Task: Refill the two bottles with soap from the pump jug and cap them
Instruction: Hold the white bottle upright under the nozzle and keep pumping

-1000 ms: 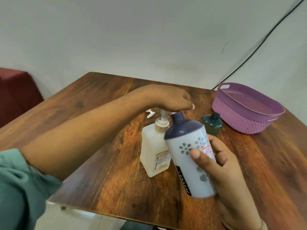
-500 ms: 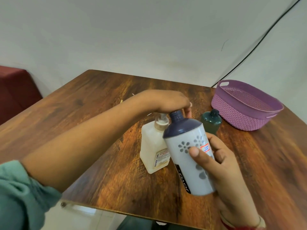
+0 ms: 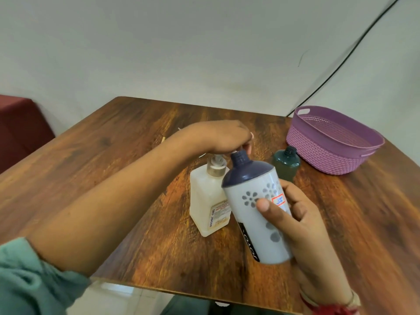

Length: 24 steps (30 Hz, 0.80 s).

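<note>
A cream pump jug [image 3: 209, 201] stands upright mid-table. My left hand [image 3: 227, 137] lies over its pump head with fingers curled down around it, and the pump is pushed low. My right hand [image 3: 302, 228] grips a white bottle [image 3: 254, 223] with grey flowers and a navy shoulder, lifted and tilted left. Its open neck sits right under the spout, beside my left fingers. A small dark green bottle [image 3: 285, 164] stands behind it on the table; whether it is capped is unclear. The spout itself is hidden by my hand.
A purple woven basket [image 3: 329, 153] sits at the far right of the wooden table [image 3: 113, 167], close to the green bottle. The table's near edge runs just below my right wrist. A dark red seat [image 3: 20, 128] stands at the left.
My left hand has pushed the pump head down. The white bottle's neck has come up closer under the spout. The jug and the green bottle have stayed put.
</note>
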Each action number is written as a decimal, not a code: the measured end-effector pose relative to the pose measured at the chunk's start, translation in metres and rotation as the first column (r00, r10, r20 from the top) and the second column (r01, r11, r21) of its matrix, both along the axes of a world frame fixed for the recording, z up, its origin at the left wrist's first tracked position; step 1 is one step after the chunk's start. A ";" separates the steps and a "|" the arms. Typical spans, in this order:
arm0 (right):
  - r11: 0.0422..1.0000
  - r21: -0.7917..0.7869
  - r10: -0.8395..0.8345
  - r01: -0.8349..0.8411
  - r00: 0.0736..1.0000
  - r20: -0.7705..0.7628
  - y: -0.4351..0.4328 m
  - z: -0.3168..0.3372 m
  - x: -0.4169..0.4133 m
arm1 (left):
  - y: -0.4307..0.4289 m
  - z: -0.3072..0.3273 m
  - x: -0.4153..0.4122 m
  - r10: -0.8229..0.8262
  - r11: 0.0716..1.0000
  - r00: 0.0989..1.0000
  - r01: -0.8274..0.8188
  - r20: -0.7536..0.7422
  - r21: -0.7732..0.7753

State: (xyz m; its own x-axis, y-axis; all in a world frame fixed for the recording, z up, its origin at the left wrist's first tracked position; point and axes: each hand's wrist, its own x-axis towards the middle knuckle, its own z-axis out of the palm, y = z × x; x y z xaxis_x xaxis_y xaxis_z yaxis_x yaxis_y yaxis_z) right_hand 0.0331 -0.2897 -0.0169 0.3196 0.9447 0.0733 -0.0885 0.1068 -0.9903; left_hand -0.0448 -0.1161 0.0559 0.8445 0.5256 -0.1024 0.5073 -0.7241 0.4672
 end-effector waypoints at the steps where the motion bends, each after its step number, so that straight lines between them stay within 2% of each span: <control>1: 1.000 -0.004 0.004 -0.004 1.000 0.001 0.000 0.000 0.000 | 0.000 0.001 -0.001 0.015 1.000 1.000 -0.015 0.001 -0.003; 5: 1.000 0.003 0.023 -0.023 1.000 0.007 0.000 0.003 0.001 | 0.003 0.011 0.001 -0.001 1.000 0.992 0.004 -0.124 0.019; 9: 1.000 0.016 0.014 -0.014 1.000 0.004 0.001 0.004 0.001 | 0.003 0.013 0.005 0.003 0.999 0.995 0.001 -0.101 0.039; 16: 0.999 -0.031 0.023 -0.023 1.000 0.007 0.003 -0.001 -0.001 | 0.006 -0.005 0.004 -0.010 1.000 0.990 0.005 -0.143 -0.030; 18: 0.999 -0.030 0.028 -0.027 1.000 0.013 0.003 0.000 0.000 | 0.006 0.001 0.005 -0.034 0.999 0.984 0.033 -0.175 -0.009; 22: 1.000 -0.014 0.022 -0.022 1.000 0.012 0.000 0.003 0.000 | 0.006 0.013 0.003 0.015 1.000 0.996 -0.012 -0.087 0.028; 24: 0.999 -0.023 0.023 -0.023 1.000 0.007 0.000 0.002 0.001 | 0.005 0.008 0.003 0.003 1.000 0.997 -0.004 -0.071 -0.012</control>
